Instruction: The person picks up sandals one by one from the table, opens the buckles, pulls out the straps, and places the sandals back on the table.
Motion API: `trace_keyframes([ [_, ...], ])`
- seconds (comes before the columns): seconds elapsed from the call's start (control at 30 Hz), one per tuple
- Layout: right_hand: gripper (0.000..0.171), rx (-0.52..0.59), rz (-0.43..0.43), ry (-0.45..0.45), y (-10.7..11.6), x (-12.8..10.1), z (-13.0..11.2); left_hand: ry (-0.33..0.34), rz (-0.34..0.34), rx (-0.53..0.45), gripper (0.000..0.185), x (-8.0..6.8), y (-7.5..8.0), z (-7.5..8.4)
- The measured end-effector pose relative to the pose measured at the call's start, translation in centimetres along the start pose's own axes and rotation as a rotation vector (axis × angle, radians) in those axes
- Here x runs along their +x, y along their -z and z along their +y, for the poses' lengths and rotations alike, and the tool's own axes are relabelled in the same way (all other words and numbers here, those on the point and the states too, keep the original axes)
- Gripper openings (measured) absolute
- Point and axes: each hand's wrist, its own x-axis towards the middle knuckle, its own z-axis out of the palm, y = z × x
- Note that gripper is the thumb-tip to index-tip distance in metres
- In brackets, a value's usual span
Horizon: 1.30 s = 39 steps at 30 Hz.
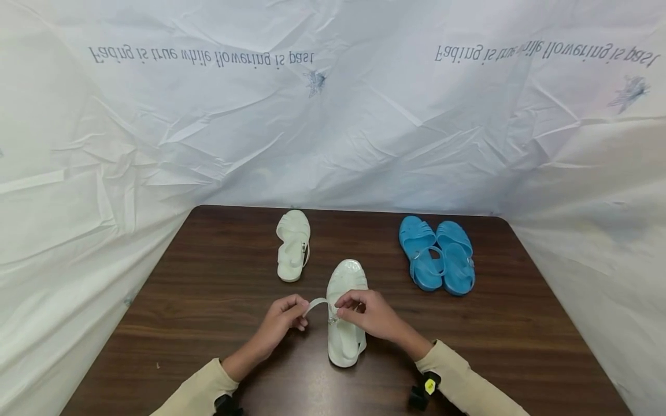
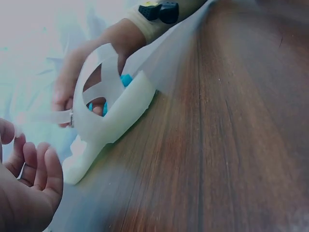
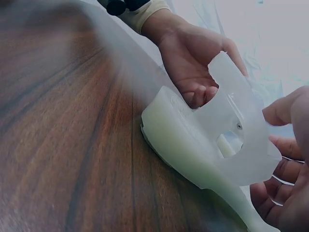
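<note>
A white sandal point(image 1: 343, 346) lies on the table between the hands, toe pointing away. Its loose strap point(image 1: 316, 303) reaches out to the left, and my left hand point(image 1: 285, 318) pinches the free end between thumb and fingertips. From the right, my right hand point(image 1: 376, 315) grips the sandal's upper near the small buckle point(image 2: 72, 118). In the left wrist view, one right fingertip point(image 2: 97, 109) shows through the side opening of the sandal. The right wrist view shows the curved upper point(image 3: 236, 106) close against the right fingers point(image 3: 285, 145).
A second white sandal point(image 1: 289, 267) lies farther back on the left. Two blue sandals point(image 1: 416, 242) lie side by side at the back right. The dark wooden table point(image 1: 208, 277) ends at a white printed sheet point(image 1: 333, 144) hanging behind it.
</note>
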Motion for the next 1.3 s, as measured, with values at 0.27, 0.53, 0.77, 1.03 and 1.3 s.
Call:
trace_keyframes([
  [0.27,0.009,-0.064,0.01,-0.006,-0.1,0.0,0.2,-0.004,-0.082,0.031,0.032,-0.5,1.1,0.0],
  [0.53,0.009,-0.075,0.009,-0.062,0.0,-0.2,0.1,0.001,-0.148,0.137,0.026,-0.5,1.0,-0.3],
  [0.77,0.009,-0.039,0.015,-0.054,-0.1,-0.2,0.2,-0.093,-0.151,0.47,0.021,0.0,-0.3,-0.3],
  [1.03,0.018,0.002,0.016,-0.04,-0.1,-0.1,0.2,-0.161,-0.075,0.605,0.019,1.2,-2.9,0.0],
  [1.3,0.009,0.056,0.039,-0.063,-0.1,-0.4,-0.1,-0.181,-0.033,0.628,0.01,1.7,-4.2,-0.2],
])
